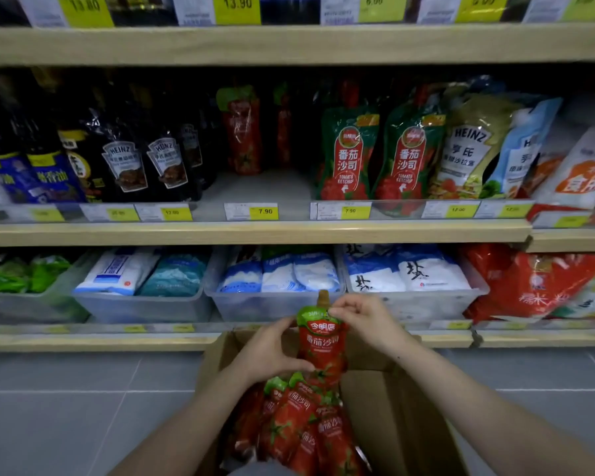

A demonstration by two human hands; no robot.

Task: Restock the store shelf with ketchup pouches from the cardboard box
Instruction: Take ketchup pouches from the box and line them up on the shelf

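The right hand (364,321) had its fingers (340,309) pinched on the green top of a red ketchup pouch (322,341), just below the spout. The left hand (268,352) had its fingers curled round the pouch's left side. The pouch stood upright above the open cardboard box (385,417), which held more pouches (296,424). The middle shelf (255,231) carried a matching pouch (243,132) behind a bare gap.

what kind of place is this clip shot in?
A grocery or convenience store aisle, most likely: wooden shelves carry yellow price tags, sauce bottles and ketchup pouches, with an open cardboard box of restock pouches on the floor.
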